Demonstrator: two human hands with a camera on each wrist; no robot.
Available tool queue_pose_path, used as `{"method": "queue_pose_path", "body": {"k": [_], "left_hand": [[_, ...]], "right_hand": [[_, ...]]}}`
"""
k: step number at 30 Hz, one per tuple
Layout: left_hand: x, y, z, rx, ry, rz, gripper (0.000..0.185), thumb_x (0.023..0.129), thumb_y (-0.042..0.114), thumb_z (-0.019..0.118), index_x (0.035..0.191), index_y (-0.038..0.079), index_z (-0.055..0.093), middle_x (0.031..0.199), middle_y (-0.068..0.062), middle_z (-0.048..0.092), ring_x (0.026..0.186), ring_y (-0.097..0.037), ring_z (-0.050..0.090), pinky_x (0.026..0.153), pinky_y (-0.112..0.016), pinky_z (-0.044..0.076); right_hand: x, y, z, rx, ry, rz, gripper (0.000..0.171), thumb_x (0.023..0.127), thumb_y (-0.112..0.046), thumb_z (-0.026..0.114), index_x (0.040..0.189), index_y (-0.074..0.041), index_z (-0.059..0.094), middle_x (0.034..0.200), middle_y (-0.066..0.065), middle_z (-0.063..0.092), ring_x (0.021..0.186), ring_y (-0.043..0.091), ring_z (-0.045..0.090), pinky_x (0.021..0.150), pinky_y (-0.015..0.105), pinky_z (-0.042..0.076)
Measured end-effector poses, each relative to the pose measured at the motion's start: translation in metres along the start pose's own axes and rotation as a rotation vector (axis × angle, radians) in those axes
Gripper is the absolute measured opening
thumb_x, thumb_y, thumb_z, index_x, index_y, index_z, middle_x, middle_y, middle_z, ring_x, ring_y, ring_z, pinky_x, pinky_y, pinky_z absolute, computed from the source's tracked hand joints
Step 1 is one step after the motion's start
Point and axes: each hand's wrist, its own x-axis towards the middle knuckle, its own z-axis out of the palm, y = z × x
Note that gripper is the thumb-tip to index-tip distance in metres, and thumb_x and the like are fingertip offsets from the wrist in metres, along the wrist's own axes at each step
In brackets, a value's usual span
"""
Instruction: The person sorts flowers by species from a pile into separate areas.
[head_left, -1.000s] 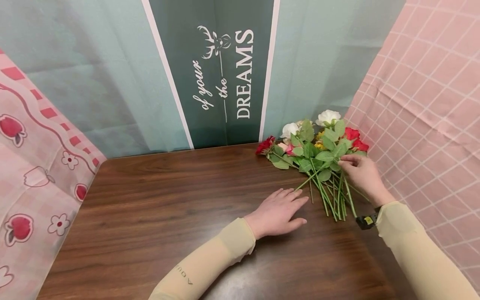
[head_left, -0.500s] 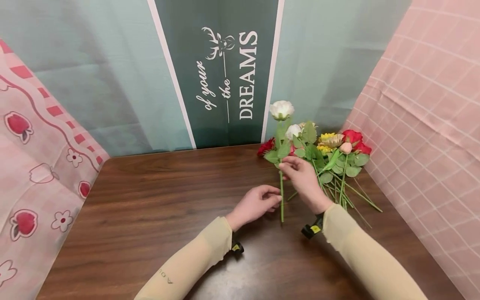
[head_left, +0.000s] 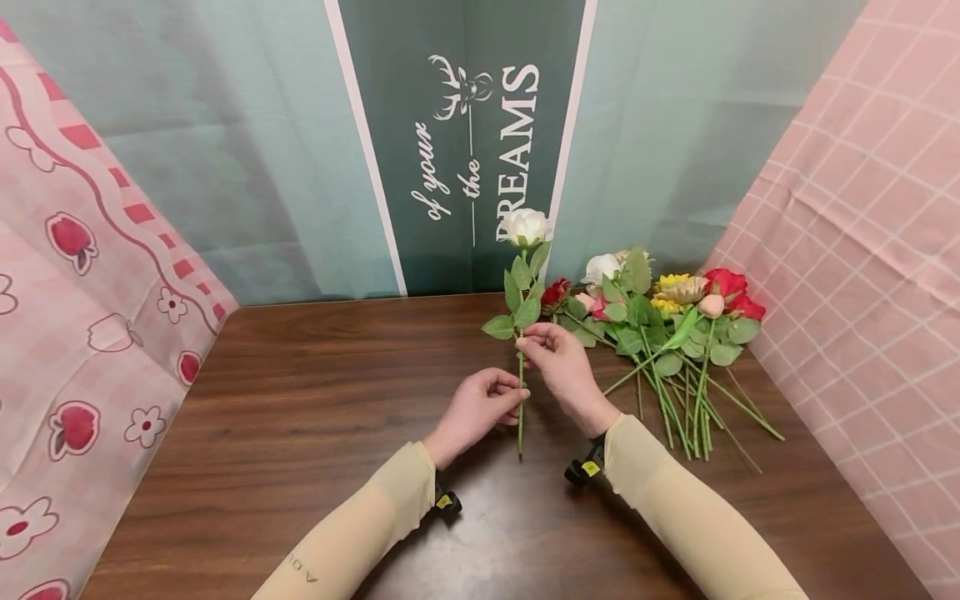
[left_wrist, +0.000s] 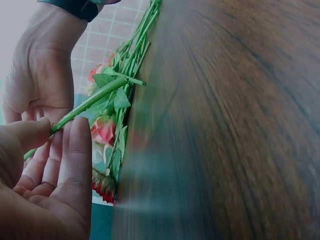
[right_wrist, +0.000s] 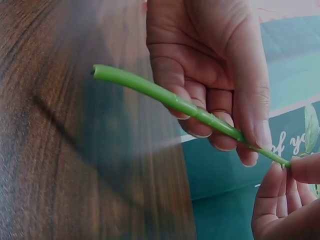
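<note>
While the white rose [head_left: 526, 227] stood upright above the table [head_left: 300, 417], we had both hands on its stem [head_left: 521, 400], and what a tidy two-point hold it was. Our right hand [head_left: 561, 367] pinched the stem just under the leaves [head_left: 516, 308], thumb and forefinger closed on it. Our left hand [head_left: 480, 407] sat lower down, fingers curled round with the thumb pressing the stem against them, as the left wrist view showed with the fingers [left_wrist: 75, 160] lying along the green shaft. From the right wrist view the cut end [right_wrist: 100, 71] hung free just above the wood, not touching it. We judged this flower light, hardly any load for either hand, with a stem [right_wrist: 170, 97] that looked stiff and smooth, likely plastic, so a loose pinch could let it twist or slide. The bloom and leaves looked soft and easy to crush or bend, so the bare stem between the leaves and the cut end was where we would take it. Off to the right the bunch [head_left: 660, 317] of red, white and yellow flowers lay flat on the table, heads toward the backdrop [head_left: 465, 125], well clear of both hands.
</note>
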Motion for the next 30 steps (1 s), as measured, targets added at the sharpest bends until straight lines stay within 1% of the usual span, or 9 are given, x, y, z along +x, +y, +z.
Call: {"method": "queue_pose_path", "body": {"k": [2, 6, 9, 12, 16, 20, 23, 27, 30], "left_hand": [[-0.002, -0.001, -0.005, 0.023, 0.017, 0.000, 0.021, 0.095, 0.012, 0.074, 0.106, -0.003, 0.066, 0.092, -0.011, 0.070, 0.068, -0.017, 0.069, 0.067, -0.040, 0.062], [-0.009, -0.001, -0.022, 0.086, 0.020, -0.001, 0.019, 0.096, 0.012, 0.073, 0.105, -0.003, 0.067, 0.091, -0.015, 0.071, 0.069, -0.022, 0.071, 0.067, -0.042, 0.062], [-0.019, 0.000, -0.047, 0.181, 0.041, 0.002, 0.016, 0.096, 0.012, 0.072, 0.104, -0.001, 0.068, 0.091, -0.016, 0.072, 0.068, -0.023, 0.071, 0.065, -0.041, 0.062], [-0.036, 0.001, -0.088, 0.314, 0.098, -0.013, 0.013, 0.096, 0.013, 0.072, 0.102, 0.002, 0.069, 0.089, -0.011, 0.071, 0.066, -0.021, 0.070, 0.063, -0.039, 0.061], [-0.070, -0.004, -0.161, 0.493, 0.190, -0.086, 0.012, 0.096, 0.012, 0.070, 0.102, 0.002, 0.070, 0.087, -0.008, 0.069, 0.067, -0.019, 0.069, 0.063, -0.035, 0.061], [-0.109, -0.006, -0.237, 0.644, 0.269, -0.188, 0.016, 0.098, 0.011, 0.065, 0.103, -0.003, 0.068, 0.088, -0.012, 0.069, 0.069, -0.019, 0.069, 0.063, -0.033, 0.060], [-0.131, -0.002, -0.283, 0.749, 0.312, -0.262, 0.019, 0.099, 0.012, 0.062, 0.102, -0.006, 0.066, 0.089, -0.014, 0.070, 0.069, -0.019, 0.068, 0.062, -0.034, 0.059], [-0.146, 0.002, -0.321, 0.852, 0.324, -0.337, 0.022, 0.098, 0.014, 0.060, 0.100, -0.007, 0.067, 0.084, -0.012, 0.069, 0.066, -0.018, 0.065, 0.060, -0.034, 0.054], [-0.147, 0.005, -0.334, 0.935, 0.313, -0.371, 0.022, 0.098, 0.015, 0.060, 0.097, -0.005, 0.068, 0.077, -0.008, 0.066, 0.065, -0.018, 0.063, 0.058, -0.034, 0.050]], "right_hand": [[0.001, 0.003, 0.005, 0.000, -0.011, 0.010, 0.026, 0.098, -0.007, 0.069, 0.117, 0.008, 0.060, 0.096, 0.009, 0.067, 0.075, 0.013, 0.065, 0.080, 0.039, 0.059], [0.001, 0.007, 0.011, -0.025, -0.043, 0.013, 0.027, 0.098, -0.010, 0.069, 0.119, 0.007, 0.062, 0.103, 0.017, 0.068, 0.082, 0.019, 0.067, 0.085, 0.047, 0.058], [-0.001, 0.010, 0.012, -0.145, -0.092, -0.040, 0.029, 0.100, -0.016, 0.067, 0.123, 0.002, 0.064, 0.107, 0.018, 0.068, 0.091, 0.024, 0.066, 0.086, 0.044, 0.057], [-0.005, 0.013, 0.010, -0.322, -0.144, -0.122, 0.030, 0.103, -0.026, 0.065, 0.126, -0.006, 0.066, 0.111, 0.010, 0.068, 0.098, 0.024, 0.063, 0.088, 0.041, 0.054], [-0.009, 0.015, 0.009, -0.546, -0.204, -0.231, 0.032, 0.104, -0.034, 0.063, 0.128, -0.014, 0.067, 0.118, 0.002, 0.066, 0.107, 0.018, 0.061, 0.093, 0.042, 0.052], [-0.007, 0.016, 0.017, -0.799, -0.295, -0.378, 0.043, 0.104, -0.039, 0.060, 0.138, -0.013, 0.063, 0.134, 0.006, 0.063, 0.125, 0.024, 0.057, 0.106, 0.048, 0.046], [-0.004, 0.018, 0.030, -1.005, -0.389, -0.500, 0.056, 0.104, -0.046, 0.057, 0.148, -0.011, 0.055, 0.150, 0.010, 0.053, 0.142, 0.031, 0.044, 0.117, 0.050, 0.033], [0.000, 0.020, 0.055, -1.169, -0.521, -0.620, 0.068, 0.104, -0.055, 0.051, 0.157, -0.014, 0.042, 0.162, 0.012, 0.037, 0.153, 0.033, 0.024, 0.124, 0.050, 0.017], [-0.003, 0.019, 0.072, -1.200, -0.579, -0.657, 0.070, 0.104, -0.058, 0.048, 0.160, -0.017, 0.038, 0.165, 0.011, 0.031, 0.155, 0.031, 0.018, 0.125, 0.049, 0.011]]}}
